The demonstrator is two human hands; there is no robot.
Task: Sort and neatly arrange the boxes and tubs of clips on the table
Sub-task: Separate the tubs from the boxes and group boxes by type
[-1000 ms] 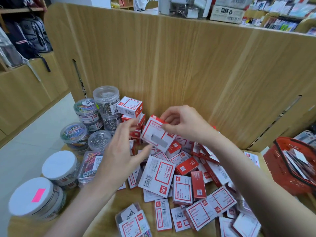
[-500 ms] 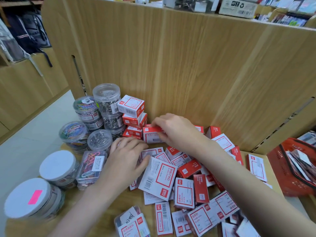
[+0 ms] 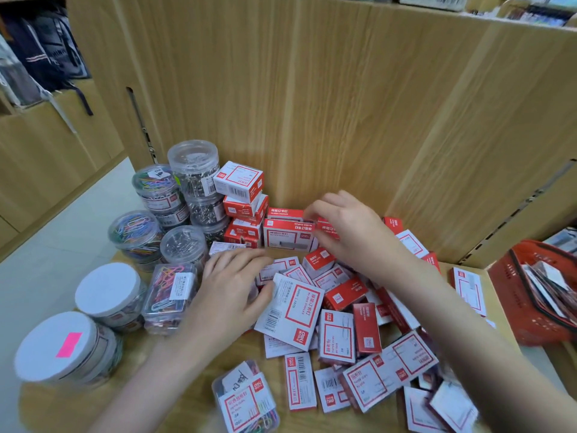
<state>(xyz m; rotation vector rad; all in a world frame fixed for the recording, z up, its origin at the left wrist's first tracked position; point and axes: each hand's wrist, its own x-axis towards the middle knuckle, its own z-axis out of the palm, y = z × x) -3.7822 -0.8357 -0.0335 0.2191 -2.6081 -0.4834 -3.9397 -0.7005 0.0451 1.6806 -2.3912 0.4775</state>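
A loose pile of red-and-white clip boxes [image 3: 335, 334] covers the wooden table [image 3: 187, 401]. Against the back panel rises a small stack of the same boxes [image 3: 239, 182], with a wider white-fronted box [image 3: 286, 236] standing beside it. My right hand [image 3: 352, 232] reaches to the back of the pile, its fingertips closed on a small red box [image 3: 326, 230] right next to that wider box. My left hand [image 3: 229, 292] lies palm down on the pile's left side, fingers spread, thumb touching a large flat white box [image 3: 292, 310].
Clear round tubs of clips [image 3: 193, 165] are stacked at the back left, with two white-lidded tubs [image 3: 107, 289] in front. Clear flat cases of coloured clips [image 3: 170, 295] lie left and at the near edge. A wooden partition [image 3: 312, 104] closes the back. A red basket [image 3: 530, 295] sits at the right.
The wide box held in the air a second ago now stands against the back panel beside the stack. My right hand has shifted onto a small red box; my left hand has dropped onto the pile.
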